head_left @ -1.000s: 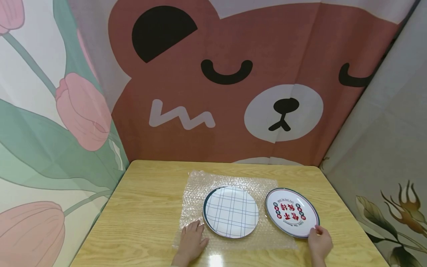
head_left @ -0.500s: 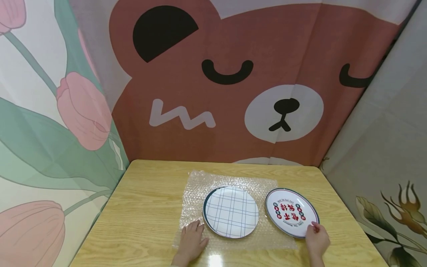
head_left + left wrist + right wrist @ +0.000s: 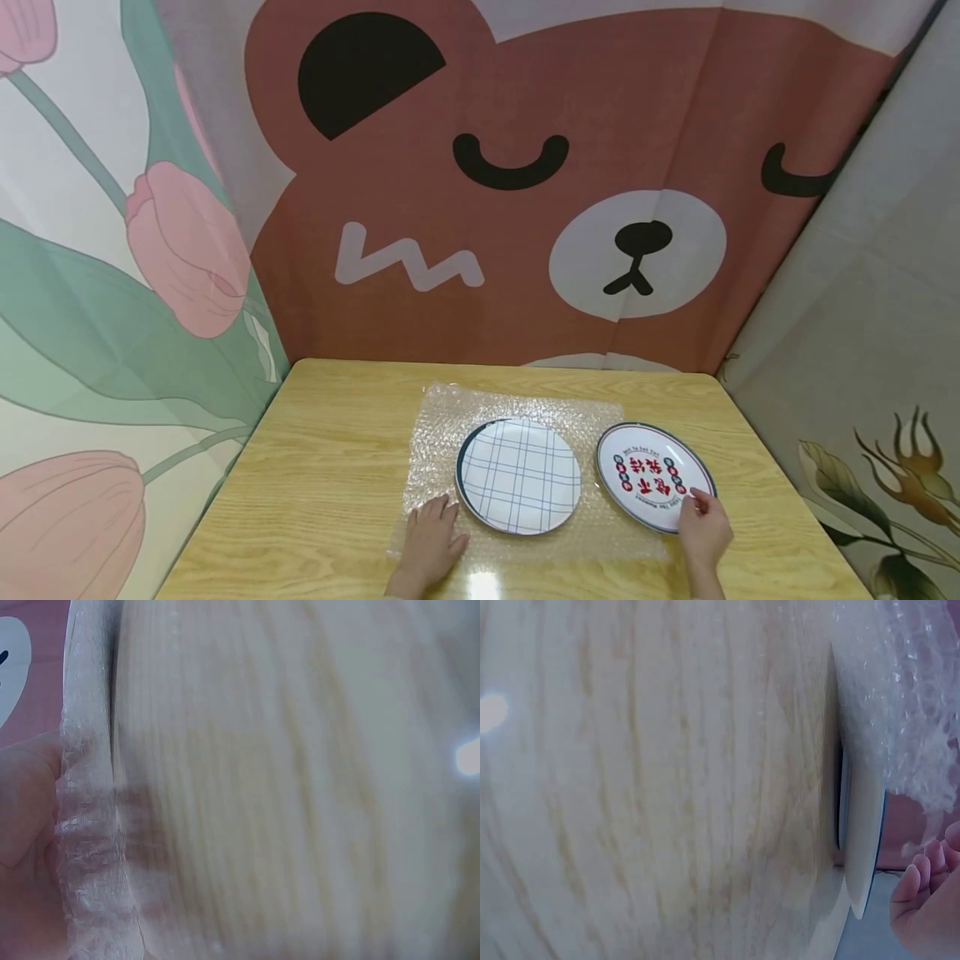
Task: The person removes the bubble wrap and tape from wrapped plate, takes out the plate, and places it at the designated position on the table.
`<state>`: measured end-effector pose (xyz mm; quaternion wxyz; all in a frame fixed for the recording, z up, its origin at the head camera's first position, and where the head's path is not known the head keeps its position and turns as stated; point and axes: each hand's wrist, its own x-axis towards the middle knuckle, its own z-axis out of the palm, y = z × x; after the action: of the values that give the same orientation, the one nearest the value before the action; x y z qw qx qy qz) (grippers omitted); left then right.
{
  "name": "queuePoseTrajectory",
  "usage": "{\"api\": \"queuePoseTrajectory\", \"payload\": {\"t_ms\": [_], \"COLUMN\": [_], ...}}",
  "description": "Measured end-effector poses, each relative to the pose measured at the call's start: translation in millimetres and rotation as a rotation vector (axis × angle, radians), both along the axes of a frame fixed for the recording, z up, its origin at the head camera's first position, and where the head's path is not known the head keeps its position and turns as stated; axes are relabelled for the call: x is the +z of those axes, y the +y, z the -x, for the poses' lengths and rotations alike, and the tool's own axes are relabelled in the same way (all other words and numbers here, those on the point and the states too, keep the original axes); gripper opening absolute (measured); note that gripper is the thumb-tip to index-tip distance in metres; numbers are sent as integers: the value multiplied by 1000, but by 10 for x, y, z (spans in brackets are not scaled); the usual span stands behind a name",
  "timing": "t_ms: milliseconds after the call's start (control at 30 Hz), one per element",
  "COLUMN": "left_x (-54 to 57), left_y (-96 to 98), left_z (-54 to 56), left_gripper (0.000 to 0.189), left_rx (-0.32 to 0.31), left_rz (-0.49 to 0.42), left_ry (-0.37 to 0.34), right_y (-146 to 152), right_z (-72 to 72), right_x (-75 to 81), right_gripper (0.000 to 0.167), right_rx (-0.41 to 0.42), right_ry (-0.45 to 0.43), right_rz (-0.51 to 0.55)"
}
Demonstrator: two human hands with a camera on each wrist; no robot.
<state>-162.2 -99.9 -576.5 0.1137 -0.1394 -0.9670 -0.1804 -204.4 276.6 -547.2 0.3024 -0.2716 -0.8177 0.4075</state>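
A round plate with a blue grid pattern and dark green rim edge (image 3: 519,477) lies on a sheet of bubble wrap (image 3: 442,417). To its right is a second plate (image 3: 652,450), white with red lettering, partly over the wrap's right edge. My left hand (image 3: 429,542) rests on the wrap's near left part, fingers spread beside the grid plate. Loosely curled, my right hand (image 3: 705,529) is over the lettered plate's near right rim. In the right wrist view its fingers (image 3: 922,877) stand apart from the plate, holding nothing visible.
The wooden table (image 3: 322,483) ends at a bear-print cloth (image 3: 420,325) behind it. A tulip-print cloth (image 3: 180,383) hangs along the left side and a pale flowered cloth (image 3: 847,367) along the right.
My right hand has shifted left and slightly farther over the lettered plate from its near right rim. Both plates, the wrap and my left hand have stayed in place.
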Motion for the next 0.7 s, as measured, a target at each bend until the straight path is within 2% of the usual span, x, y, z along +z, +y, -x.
{"api": "queuePoseTrajectory", "payload": {"t_ms": [267,533,700], "left_x": [-13,-10,-5], "left_y": [5,2,7], "left_z": [5,8,-6], "left_gripper": [44,45,44], "left_rx": [7,1,5], "left_rz": [-5,13,18], "left_ry": [-14,15,-2], "right_y": [-50,-107,-126], "right_z": [25,57,72], "right_x": [21,20,21], "right_gripper": [20,21,20], "right_rx": [21,52,81], "right_ry": [-15,-33,-31], "right_rz": [2,-1,-15]}}
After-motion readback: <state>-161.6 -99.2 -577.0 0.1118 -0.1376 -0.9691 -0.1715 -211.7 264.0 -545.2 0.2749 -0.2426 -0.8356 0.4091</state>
